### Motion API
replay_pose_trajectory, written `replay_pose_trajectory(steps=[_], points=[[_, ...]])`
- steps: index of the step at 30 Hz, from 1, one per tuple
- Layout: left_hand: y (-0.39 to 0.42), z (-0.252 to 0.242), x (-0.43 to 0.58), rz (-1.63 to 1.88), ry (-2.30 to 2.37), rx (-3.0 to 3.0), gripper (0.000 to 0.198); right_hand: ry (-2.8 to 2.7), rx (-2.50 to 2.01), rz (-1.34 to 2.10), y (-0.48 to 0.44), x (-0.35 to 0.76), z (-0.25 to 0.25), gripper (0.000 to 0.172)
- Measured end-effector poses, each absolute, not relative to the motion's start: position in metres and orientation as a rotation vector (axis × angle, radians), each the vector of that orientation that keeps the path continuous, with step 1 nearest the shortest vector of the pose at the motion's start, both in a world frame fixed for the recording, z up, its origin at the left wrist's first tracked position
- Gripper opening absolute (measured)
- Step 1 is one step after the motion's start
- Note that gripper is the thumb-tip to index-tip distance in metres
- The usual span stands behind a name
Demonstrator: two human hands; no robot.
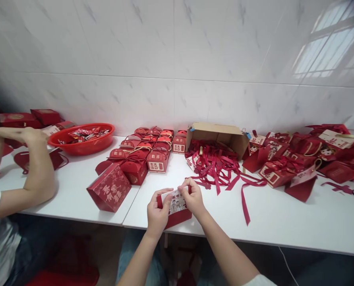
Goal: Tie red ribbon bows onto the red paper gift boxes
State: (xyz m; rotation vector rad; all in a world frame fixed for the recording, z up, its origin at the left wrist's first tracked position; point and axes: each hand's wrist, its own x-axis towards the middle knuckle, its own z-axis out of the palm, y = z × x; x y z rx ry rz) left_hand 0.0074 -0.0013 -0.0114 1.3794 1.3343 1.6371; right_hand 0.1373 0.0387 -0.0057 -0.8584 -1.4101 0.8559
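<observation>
Both my hands hold one small red gift box [177,212] with a white picture label, at the front edge of the white table [272,216]. My left hand [157,210] grips its left side with curled fingers. My right hand [193,196] pinches its top right edge. A red patterned box [109,192] lies tilted just left of my hands. A heap of loose red ribbons [217,167] lies behind my right hand, spilling from an open cardboard box [217,137].
Several closed red gift boxes [148,153] stand in rows at the middle back. A red plastic basin [83,139] holds wrapped sweets. Flat red boxes and bags [306,161] pile up on the right. Another person's arm [36,174] works at the left.
</observation>
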Motion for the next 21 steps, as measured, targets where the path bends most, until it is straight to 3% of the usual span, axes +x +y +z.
replay_pose_trajectory(steps=[8,18,21], points=[[0.002,-0.015,0.004,1.632,1.407,1.429,0.025,-1.539,-0.968,0.876,0.079,0.175,-0.019,0.06],[0.005,-0.019,0.003,1.667,1.394,1.454,0.022,-1.638,-1.426,0.498,0.092,0.273,-0.048,0.013],[0.005,-0.02,0.003,1.667,1.397,1.46,0.021,-1.803,-1.44,0.467,0.081,0.269,-0.053,0.011]])
